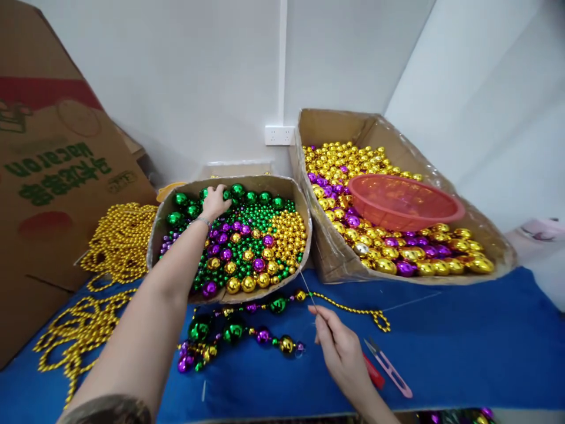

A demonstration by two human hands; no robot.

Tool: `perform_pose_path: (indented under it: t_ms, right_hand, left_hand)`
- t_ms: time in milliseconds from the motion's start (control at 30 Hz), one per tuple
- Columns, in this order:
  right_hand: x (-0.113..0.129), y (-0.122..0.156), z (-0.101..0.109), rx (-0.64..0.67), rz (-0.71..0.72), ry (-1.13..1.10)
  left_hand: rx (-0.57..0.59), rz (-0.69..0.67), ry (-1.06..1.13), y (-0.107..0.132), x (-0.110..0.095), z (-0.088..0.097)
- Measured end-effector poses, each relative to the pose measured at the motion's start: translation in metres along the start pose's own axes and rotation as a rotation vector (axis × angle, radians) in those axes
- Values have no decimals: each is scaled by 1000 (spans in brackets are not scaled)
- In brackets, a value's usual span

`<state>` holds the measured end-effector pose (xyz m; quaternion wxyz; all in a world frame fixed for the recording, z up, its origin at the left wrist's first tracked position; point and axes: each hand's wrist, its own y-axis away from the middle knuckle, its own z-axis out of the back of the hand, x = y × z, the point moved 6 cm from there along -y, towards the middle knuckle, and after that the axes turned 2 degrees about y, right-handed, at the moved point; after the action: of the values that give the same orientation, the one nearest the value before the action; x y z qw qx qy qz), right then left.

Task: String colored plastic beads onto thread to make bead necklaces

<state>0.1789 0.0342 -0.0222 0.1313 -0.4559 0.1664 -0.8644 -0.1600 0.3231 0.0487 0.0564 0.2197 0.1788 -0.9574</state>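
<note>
My left hand (215, 203) reaches over a cardboard box of shiny beads, its fingers bent down among large green beads (237, 190). The fingertips are hidden, so whether they hold a bead does not show. In front of the box, my right hand (338, 341) pinches a thin needle-like wire (308, 290), which slants up toward the box rim (265, 292). Beside that hand lies a strand of green, purple and gold beads (263, 335). Behind it, another strand (278, 305) leads into a thin gold bead chain (344, 305).
Pink-handled scissors (392, 372) and a red tool (373, 373) lie right of my right hand on blue cloth (468, 335). A larger box (335, 259) holds gold and purple beads and a red basket (401, 221). Gold chains (121, 241) and a tall carton (44, 235) stand left.
</note>
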Motion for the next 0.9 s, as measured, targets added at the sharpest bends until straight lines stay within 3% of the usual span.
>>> perform_pose_path:
  t_ms: [100,200,300,367,467,633,900]
  right_hand:
    - [7,-9,-4,14,35,5]
    - [16,-19,-5,5,96,10]
    - [25,-28,-5,-17,183,40]
    - [29,-30,-6,-28,236,68]
    - [32,-28,-9,-23,293,100]
    - [34,-22,-12,-6,307,139]
    - [30,-18,-12,14,302,198]
  left_hand:
    - [74,-33,437,33,-14,12]
    - [380,15,1008,89,-38,13]
    - [559,74,1291,147,-55,16]
    - [614,127,1347,175,-59,15]
    - [632,188,1385,198,-57,12]
    - [631,236,1385,210,-54,8]
    - [672,183,1390,218,-60,7]
